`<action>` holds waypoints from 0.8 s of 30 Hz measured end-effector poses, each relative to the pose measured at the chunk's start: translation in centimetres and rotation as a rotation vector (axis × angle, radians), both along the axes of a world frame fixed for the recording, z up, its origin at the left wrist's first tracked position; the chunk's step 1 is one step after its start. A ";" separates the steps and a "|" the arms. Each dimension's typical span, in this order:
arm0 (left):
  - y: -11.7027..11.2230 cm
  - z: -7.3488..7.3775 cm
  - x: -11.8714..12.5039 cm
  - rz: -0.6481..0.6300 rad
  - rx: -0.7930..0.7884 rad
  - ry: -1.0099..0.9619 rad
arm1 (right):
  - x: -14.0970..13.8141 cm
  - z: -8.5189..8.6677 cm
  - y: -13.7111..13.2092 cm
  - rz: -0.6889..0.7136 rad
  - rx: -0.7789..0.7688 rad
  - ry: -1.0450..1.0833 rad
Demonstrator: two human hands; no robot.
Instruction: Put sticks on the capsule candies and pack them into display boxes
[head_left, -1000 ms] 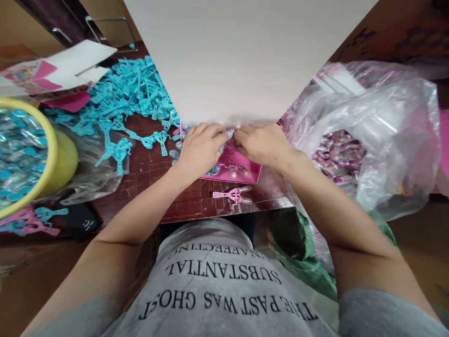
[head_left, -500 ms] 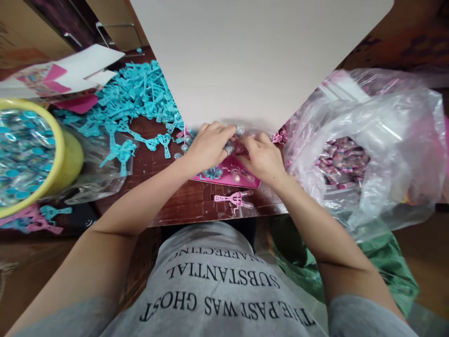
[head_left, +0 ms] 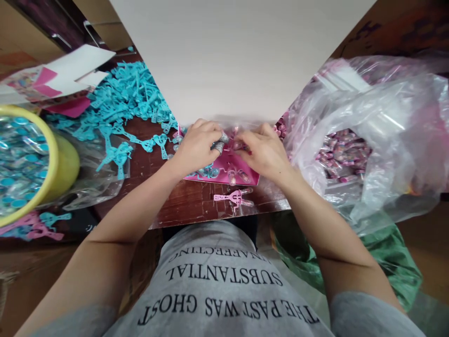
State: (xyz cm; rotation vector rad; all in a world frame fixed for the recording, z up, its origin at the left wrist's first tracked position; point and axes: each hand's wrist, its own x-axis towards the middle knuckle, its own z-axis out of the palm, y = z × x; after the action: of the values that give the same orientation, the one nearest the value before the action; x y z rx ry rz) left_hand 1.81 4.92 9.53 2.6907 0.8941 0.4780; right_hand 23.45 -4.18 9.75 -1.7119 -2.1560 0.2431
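Note:
Both my hands meet over a pink card (head_left: 242, 166) lying on the dark wooden table (head_left: 182, 201). My left hand (head_left: 198, 147) has its fingers curled, with a silver-tipped finger pressing on small parts on the card. My right hand (head_left: 263, 150) is closed in a pinch right beside it on a small pink piece I cannot make out. Clear capsules and a blue part lie on the card's near edge. A loose pink plastic toy piece (head_left: 233, 197) lies just in front of the card.
A large white board (head_left: 238, 56) rises behind my hands. A heap of turquoise plastic pieces (head_left: 126, 103) lies at the left. A yellow tub (head_left: 59, 164) of blue packets stands far left. At the right a clear plastic bag (head_left: 368, 140) holds pink wrapped items; a green bag (head_left: 301, 262) hangs below.
My hands have stayed together over the pink card, shifting slightly; the right hand's fingers have moved a little to the left across it. The view has tilted slightly.

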 end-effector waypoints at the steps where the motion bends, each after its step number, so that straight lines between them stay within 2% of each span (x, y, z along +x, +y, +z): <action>1: 0.0 0.0 0.1 0.004 0.001 -0.002 | -0.3 0.3 0.3 0.024 -0.008 -0.028; 6: -0.1 0.1 -0.2 0.010 -0.005 0.010 | 0.8 2.7 0.1 -0.013 0.021 -0.039; 9: -0.7 0.3 -0.1 0.010 0.005 0.033 | 2.3 4.6 -1.2 -0.033 0.100 0.029; 12: -1.7 0.8 0.4 -0.011 0.057 0.017 | 3.1 5.7 -2.8 -0.030 0.146 0.084; 14: -2.4 1.5 0.9 -0.005 0.100 -0.001 | 3.2 5.6 -3.5 -0.106 0.148 0.132; 16: -3.0 2.3 1.3 0.037 0.150 -0.013 | 3.1 4.9 -3.9 -0.171 0.119 0.295; 19: -3.5 3.1 1.7 0.040 0.179 -0.007 | 2.8 3.5 -3.9 -0.137 -0.171 0.656; 21: -3.6 3.0 1.7 0.007 0.155 0.008 | 2.7 2.8 -3.6 -0.150 -0.302 0.752; 22: -3.5 2.8 1.5 0.003 0.137 0.017 | 2.8 2.5 -3.3 -0.173 -0.279 0.735; 24: -3.2 2.1 0.9 0.009 0.094 0.038 | 3.2 2.2 -2.8 -0.188 -0.131 0.607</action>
State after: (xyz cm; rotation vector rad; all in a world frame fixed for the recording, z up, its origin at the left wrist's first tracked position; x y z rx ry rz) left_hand 2.69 1.68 11.63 2.7911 0.9162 0.4836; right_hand 26.61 -7.02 11.94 -1.6221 -1.5572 0.7552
